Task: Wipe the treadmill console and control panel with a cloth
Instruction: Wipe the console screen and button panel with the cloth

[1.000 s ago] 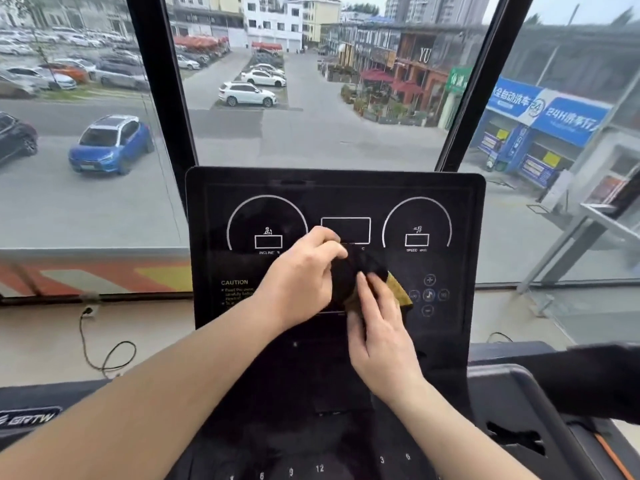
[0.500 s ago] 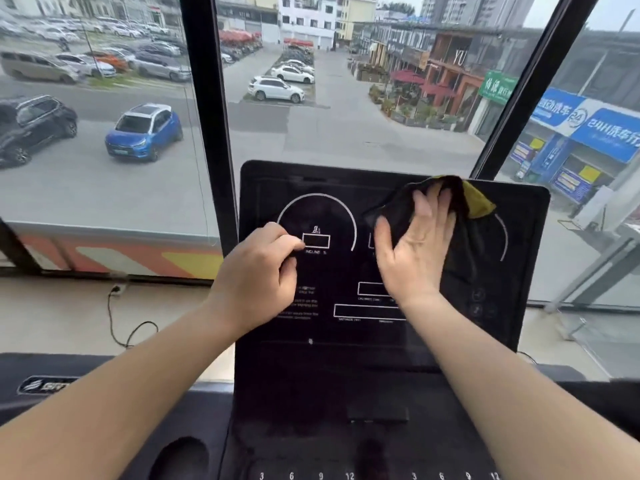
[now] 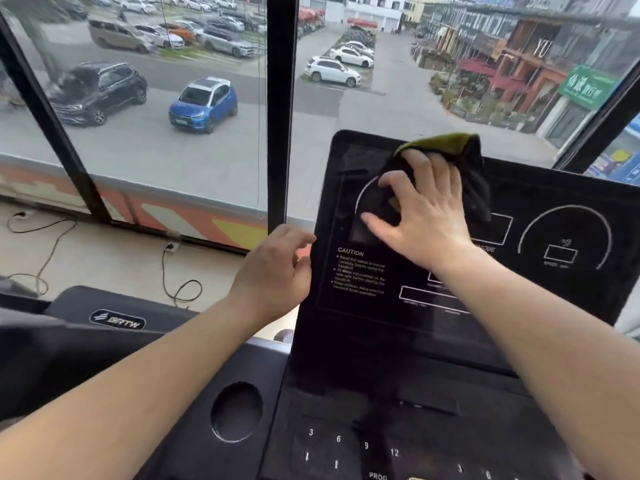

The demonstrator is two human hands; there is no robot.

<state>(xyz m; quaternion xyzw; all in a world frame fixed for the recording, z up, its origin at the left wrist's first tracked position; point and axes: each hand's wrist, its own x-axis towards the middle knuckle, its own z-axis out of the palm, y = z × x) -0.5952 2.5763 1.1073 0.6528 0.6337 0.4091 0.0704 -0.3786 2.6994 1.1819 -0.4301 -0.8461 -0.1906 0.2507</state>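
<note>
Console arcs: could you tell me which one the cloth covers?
The left arc, above the CAUTION text; the right hand presses the cloth on it, the right arc is bare.

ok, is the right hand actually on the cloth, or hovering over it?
Touching. The head view shows the right hand spread on the cloth, fingers overlapping it with no gap, pressing it against the console.

Black console (image 3: 346, 327), white markings (image 3: 350, 251), black cloth (image 3: 472, 181), seemingly olive-edged
</note>
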